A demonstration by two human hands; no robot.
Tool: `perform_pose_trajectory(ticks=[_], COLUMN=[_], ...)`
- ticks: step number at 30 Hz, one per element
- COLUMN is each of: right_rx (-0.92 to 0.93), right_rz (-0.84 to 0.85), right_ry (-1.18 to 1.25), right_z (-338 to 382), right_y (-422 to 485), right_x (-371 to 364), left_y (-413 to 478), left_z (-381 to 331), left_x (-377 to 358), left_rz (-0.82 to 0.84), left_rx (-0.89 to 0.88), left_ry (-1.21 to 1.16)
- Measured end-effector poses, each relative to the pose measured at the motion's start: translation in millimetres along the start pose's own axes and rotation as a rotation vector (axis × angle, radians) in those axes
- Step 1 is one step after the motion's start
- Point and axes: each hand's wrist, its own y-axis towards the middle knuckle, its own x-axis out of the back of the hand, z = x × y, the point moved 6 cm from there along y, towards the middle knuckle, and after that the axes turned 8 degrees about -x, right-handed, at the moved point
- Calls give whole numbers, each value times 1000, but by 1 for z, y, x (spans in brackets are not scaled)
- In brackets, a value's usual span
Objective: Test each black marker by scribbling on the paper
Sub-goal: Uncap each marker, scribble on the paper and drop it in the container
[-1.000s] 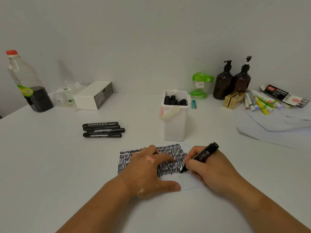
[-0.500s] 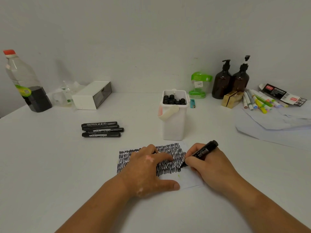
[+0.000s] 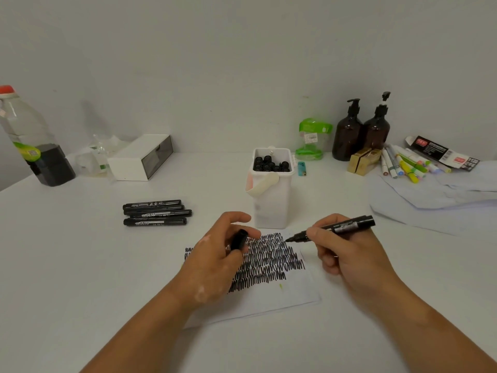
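One marker (image 3: 341, 226), gripped by the right hand (image 3: 349, 254), looks tested; the left hand (image 3: 215, 262) pinches its cap (image 3: 239, 239) nearby, so recapping likely needs alignment.

L hand (image 3: 217, 262), fingers curled, pinches a cap (image 3: 240, 239). R hand (image 3: 347, 254), at its 3 o'clock, grips a marker (image 3: 347, 226), nib twd 9 o'clock. Forearms bare.
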Motion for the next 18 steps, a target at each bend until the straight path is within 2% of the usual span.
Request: perform_pose_trajectory(ticks=[3, 6, 10, 18], right_rx=[38, 7, -19, 20], right_rz=[32, 105, 84, 73], right_ry=[42, 203, 299, 228], right_z=[3, 5, 9, 12], right_y=[0, -3, -5, -8], right_x=[0, -3, -2, -5], left_y=[1, 3, 2, 1], left_z=[2, 5, 2, -8], left_x=[-3, -1, -2, -7], left_rz=[-42, -83, -42, 37], left_rx=[24, 58, 33, -40], left_ry=[-156, -294, -277, -286])
